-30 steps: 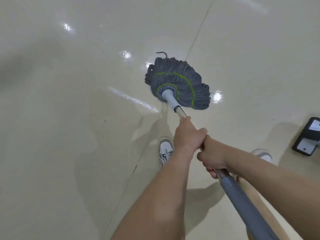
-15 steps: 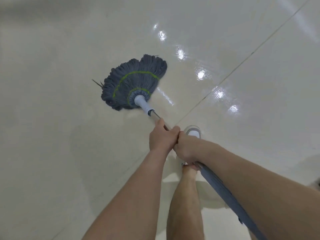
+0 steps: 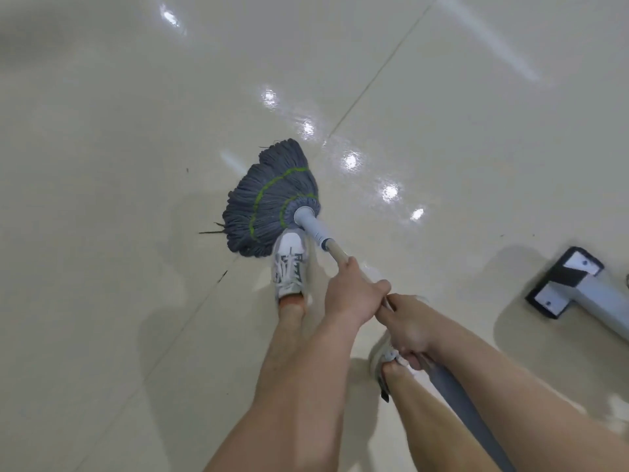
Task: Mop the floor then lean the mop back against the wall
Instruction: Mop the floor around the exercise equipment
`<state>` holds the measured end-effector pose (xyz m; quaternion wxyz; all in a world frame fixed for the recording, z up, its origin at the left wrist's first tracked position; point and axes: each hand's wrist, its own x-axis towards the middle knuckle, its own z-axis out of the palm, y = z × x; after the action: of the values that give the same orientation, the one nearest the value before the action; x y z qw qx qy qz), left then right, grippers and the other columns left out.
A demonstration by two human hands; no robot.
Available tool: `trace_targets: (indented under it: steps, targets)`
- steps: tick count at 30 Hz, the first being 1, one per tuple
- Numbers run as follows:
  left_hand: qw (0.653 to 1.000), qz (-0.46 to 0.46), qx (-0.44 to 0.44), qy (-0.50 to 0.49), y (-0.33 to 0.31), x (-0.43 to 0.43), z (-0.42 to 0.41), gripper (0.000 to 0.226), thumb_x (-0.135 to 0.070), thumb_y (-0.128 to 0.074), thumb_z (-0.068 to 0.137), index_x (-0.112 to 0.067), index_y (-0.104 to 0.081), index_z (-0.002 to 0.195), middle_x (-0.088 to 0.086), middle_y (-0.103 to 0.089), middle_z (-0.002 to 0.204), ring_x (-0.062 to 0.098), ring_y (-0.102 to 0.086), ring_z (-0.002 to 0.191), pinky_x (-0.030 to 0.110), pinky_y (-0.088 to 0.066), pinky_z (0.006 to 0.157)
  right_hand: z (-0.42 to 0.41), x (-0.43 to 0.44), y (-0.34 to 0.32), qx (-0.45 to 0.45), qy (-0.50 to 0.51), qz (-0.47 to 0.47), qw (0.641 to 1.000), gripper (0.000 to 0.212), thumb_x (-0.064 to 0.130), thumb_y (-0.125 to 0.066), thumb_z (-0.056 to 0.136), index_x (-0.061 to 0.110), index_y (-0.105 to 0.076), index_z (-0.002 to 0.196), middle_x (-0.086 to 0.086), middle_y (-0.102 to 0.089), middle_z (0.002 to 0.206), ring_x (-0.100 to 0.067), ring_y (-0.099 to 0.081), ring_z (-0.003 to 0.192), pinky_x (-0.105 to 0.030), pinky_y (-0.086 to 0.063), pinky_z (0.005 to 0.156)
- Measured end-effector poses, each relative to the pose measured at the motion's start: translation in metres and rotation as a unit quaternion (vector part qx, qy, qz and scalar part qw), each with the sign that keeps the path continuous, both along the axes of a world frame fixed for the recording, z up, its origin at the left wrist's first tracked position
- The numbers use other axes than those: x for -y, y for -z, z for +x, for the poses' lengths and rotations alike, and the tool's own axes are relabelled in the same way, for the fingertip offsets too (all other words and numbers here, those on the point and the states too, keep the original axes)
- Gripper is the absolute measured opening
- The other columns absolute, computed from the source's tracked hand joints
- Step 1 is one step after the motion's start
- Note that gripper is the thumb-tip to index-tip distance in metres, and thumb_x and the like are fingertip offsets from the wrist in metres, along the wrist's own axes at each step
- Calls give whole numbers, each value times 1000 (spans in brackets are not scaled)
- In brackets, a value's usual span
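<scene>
A grey string mop head [image 3: 269,199] with green stitched rings lies spread on the glossy cream tile floor [image 3: 102,165], right in front of my left shoe. Its handle [image 3: 335,248] runs back toward me, pale near the head and grey near my body. My left hand [image 3: 352,292] grips the handle lower down, fingers wrapped around it. My right hand [image 3: 406,327] grips it just behind, touching the left hand. No wall is in view.
My left shoe [image 3: 289,264] stands just behind the mop head; my right shoe [image 3: 383,359] is mostly hidden by my arms. A grey metal furniture leg with a black foot plate [image 3: 565,282] rests on the floor at the right. Grout lines cross the tiles.
The mop head has swung back from the left toward me and now lies against my left shoe. My view has turned right, bringing the metal leg back into sight.
</scene>
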<state>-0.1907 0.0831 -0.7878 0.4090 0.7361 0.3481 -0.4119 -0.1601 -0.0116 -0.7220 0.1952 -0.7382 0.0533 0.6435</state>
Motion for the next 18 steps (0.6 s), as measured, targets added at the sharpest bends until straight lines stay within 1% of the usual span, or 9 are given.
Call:
trace_targets:
  steps: [3, 4, 6, 8, 9, 11, 13, 15, 18]
  targets:
    - [998, -13, 1, 62, -1, 62, -9, 47, -44, -61, 80, -10, -49, 111, 10, -58, 117, 35, -56, 108, 37, -44, 78, -19, 63, -7, 5, 48, -17, 999, 33, 20, -32, 101, 17, -37, 69, -3, -43, 53, -9, -40, 22, -13, -26, 26]
    - [997, -20, 0, 80, -2, 80, -14, 47, -44, -62, 80, -11, -49, 111, 9, -58, 118, 34, -56, 109, 37, -44, 78, -27, 80, -10, 1, 68, -24, 997, 33, 20, -32, 101, 19, -35, 69, -3, -43, 54, -8, -40, 27, -12, -24, 26]
    - [993, -34, -5, 116, -4, 113, -26, 48, -41, -62, 80, -12, -48, 115, 7, -58, 122, 32, -56, 108, 35, -44, 77, -45, 108, -17, -1, 77, -36, 996, 34, 20, -30, 102, 25, -29, 68, 3, -38, 61, -7, -37, 43, -16, -31, 29]
    - [986, -44, 3, 163, -5, 138, -40, 50, -40, -62, 81, -12, -48, 119, 7, -54, 128, 32, -56, 104, 36, -45, 77, -62, 128, -25, -6, 96, -54, 994, 30, 21, -29, 102, 26, -30, 72, 6, -36, 64, -7, -35, 48, -17, -32, 33]
    - [982, -48, 10, 184, -6, 147, -47, 52, -40, -62, 81, -12, -47, 122, 6, -48, 136, 31, -56, 103, 36, -46, 78, -71, 135, -27, -11, 121, -65, 990, 24, 21, -28, 101, 23, -35, 77, 4, -38, 63, -9, -36, 46, -14, -27, 33]
    - [975, -51, 16, 218, -5, 156, -58, 57, -41, -59, 81, -12, -46, 128, 4, -29, 154, 30, -58, 105, 36, -46, 78, -85, 140, -30, -27, 178, -81, 980, 15, 20, -27, 99, 15, -40, 94, -1, -41, 56, -13, -37, 40, -18, -29, 35]
    - [970, -48, 25, 235, -1, 150, -69, 55, -42, -58, 82, -12, -46, 127, 2, -20, 158, 30, -59, 108, 36, -45, 77, -101, 132, -28, -49, 206, -81, 974, 22, 16, -25, 98, 5, -43, 107, -8, -41, 48, -17, -36, 32, -18, -32, 35]
    - [968, -37, 41, 243, 4, 132, -78, 51, -40, -58, 83, -11, -47, 124, 1, -29, 154, 30, -57, 110, 36, -45, 78, -116, 112, -22, -48, 204, -61, 976, 31, 7, -23, 95, -5, -46, 112, -13, -44, 42, -21, -39, 30, -19, -36, 34]
    - [974, -20, 47, 220, 7, 91, -98, 46, -38, -59, 84, -10, -49, 119, 4, -44, 141, 31, -55, 112, 37, -45, 78, -141, 72, -13, -34, 190, -35, 981, 33, -1, -21, 90, -11, -52, 99, -16, -46, 42, -23, -43, 33, -22, -39, 35]
